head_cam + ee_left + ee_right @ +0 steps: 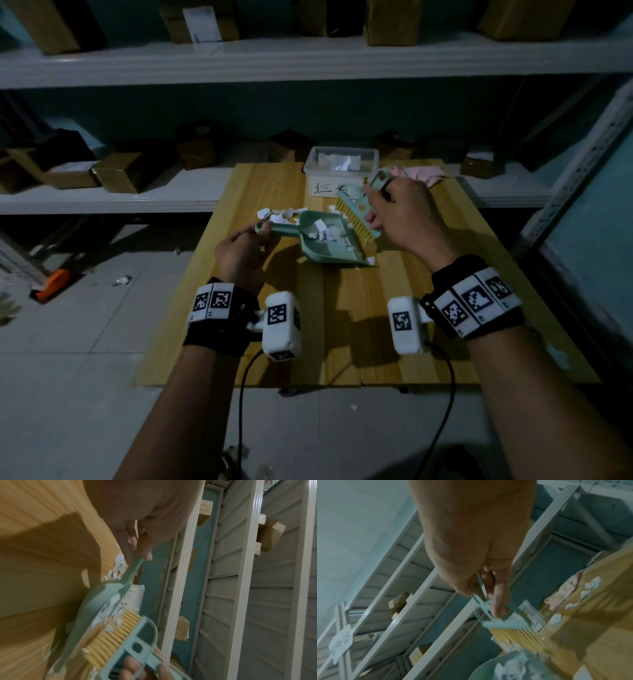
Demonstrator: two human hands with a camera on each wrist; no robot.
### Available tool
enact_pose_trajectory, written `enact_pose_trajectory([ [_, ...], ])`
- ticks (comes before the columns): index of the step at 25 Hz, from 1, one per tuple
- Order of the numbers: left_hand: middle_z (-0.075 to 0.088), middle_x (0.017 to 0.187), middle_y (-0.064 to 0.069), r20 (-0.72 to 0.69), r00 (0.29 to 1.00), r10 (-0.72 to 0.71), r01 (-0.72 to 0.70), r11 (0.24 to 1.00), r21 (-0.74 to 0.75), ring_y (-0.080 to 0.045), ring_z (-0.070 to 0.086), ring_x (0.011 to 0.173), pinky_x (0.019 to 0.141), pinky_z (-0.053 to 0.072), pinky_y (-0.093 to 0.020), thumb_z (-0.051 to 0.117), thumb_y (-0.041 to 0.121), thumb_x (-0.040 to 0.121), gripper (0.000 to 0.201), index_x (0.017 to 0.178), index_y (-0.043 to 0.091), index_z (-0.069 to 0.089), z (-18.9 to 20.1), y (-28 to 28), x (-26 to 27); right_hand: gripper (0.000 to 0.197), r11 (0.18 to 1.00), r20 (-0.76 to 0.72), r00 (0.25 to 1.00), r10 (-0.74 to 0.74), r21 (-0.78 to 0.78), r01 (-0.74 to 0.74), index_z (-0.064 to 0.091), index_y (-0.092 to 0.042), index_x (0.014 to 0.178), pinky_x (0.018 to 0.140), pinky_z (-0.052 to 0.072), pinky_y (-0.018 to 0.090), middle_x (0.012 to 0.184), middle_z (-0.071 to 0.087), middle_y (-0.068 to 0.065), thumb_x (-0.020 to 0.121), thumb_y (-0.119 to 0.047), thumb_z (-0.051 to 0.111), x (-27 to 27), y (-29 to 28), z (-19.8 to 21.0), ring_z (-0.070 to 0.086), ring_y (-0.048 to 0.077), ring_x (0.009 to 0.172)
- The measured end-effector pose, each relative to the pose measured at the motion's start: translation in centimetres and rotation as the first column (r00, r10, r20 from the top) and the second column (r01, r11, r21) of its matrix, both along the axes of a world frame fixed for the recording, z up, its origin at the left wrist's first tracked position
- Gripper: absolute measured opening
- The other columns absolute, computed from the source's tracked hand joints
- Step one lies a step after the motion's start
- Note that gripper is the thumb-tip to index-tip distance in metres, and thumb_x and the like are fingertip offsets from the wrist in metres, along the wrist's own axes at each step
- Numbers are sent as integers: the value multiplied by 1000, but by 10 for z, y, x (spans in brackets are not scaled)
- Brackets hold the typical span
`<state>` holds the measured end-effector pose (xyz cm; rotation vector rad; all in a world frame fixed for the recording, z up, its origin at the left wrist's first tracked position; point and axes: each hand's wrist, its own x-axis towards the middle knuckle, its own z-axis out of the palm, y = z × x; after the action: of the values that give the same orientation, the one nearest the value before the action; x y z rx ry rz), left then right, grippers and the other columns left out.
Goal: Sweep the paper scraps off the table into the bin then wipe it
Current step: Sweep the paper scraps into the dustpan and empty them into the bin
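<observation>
My left hand (pixel 245 248) grips the handle of a mint-green dustpan (pixel 322 240) that sits near the middle of the wooden table (pixel 274 342) with white paper scraps (pixel 325 234) in it. My right hand (pixel 394 209) holds a mint brush (pixel 356 214) with yellow bristles at the pan's right edge. In the left wrist view the brush (pixel 116 635) meets the dustpan (pixel 96 604). More paper scraps (pixel 277 214) lie on the table behind the pan. A clear plastic bin (pixel 340 171) with paper inside stands at the table's far edge.
A pink cloth (pixel 424 173) lies to the right of the bin. White shelves (pixel 137 192) with cardboard boxes run behind the table. An orange tool (pixel 51 284) and a few scraps lie on the tiled floor to the left.
</observation>
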<state>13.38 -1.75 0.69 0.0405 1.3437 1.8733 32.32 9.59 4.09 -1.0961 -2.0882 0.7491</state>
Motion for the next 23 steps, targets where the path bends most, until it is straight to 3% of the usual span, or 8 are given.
enact_pose_trajectory([
  [3,66,112,-13,53,998,18,-21,999,48,-21,66,102,83,59,-29,56,4,95,23,116,2,65,1,-1,-5,25,985,-138,977,-164,33,170,63,-13,106,54,56,16,84,68,-3,102,-32,47,11,9,-1,67,1,66],
  [7,65,119,-15,120,992,35,-50,992,119,-22,66,107,75,60,-25,55,3,96,27,121,1,62,-4,-1,-4,22,966,-339,906,-256,-136,222,60,-14,111,61,62,27,80,66,-8,101,-30,50,27,15,0,72,6,68],
  [9,65,121,-16,135,990,39,-59,987,148,-23,66,109,77,60,-26,54,2,96,27,122,0,62,-6,-1,0,15,958,-404,874,-270,-200,204,57,-19,110,63,62,30,87,68,-3,100,-29,51,31,16,1,73,8,70],
  [11,65,121,-15,145,989,25,-49,985,168,-23,66,110,82,60,-28,53,2,95,28,122,2,62,-5,-2,5,17,955,-416,864,-283,-207,213,56,-19,111,62,62,29,96,70,4,99,-30,52,32,17,0,74,9,71],
  [14,66,121,-13,123,992,33,-54,984,167,-22,67,108,87,59,-30,53,2,95,30,124,3,61,-3,-4,11,28,947,-370,873,-319,-156,280,59,-12,118,58,60,24,98,69,2,99,-32,51,39,19,1,72,6,70],
  [17,65,124,-14,122,991,56,-78,980,183,-23,66,110,88,58,-31,56,4,93,32,125,4,61,-2,-2,9,28,919,-408,823,-395,-164,359,58,-8,117,59,59,22,100,71,7,101,-29,48,49,24,5,71,7,73],
  [20,62,127,-15,122,988,99,-122,973,198,-22,64,112,80,60,-28,56,3,94,33,127,1,60,1,7,8,16,915,-519,755,-401,-268,302,59,-10,98,57,57,22,85,71,8,100,-24,50,57,25,15,71,11,64],
  [23,62,126,-15,108,991,76,-95,979,180,-21,65,110,75,60,-25,56,3,94,32,126,1,60,4,21,16,14,909,-596,718,-361,-397,127,61,-14,89,52,55,21,74,71,7,98,-22,55,64,21,24,70,12,56],
])
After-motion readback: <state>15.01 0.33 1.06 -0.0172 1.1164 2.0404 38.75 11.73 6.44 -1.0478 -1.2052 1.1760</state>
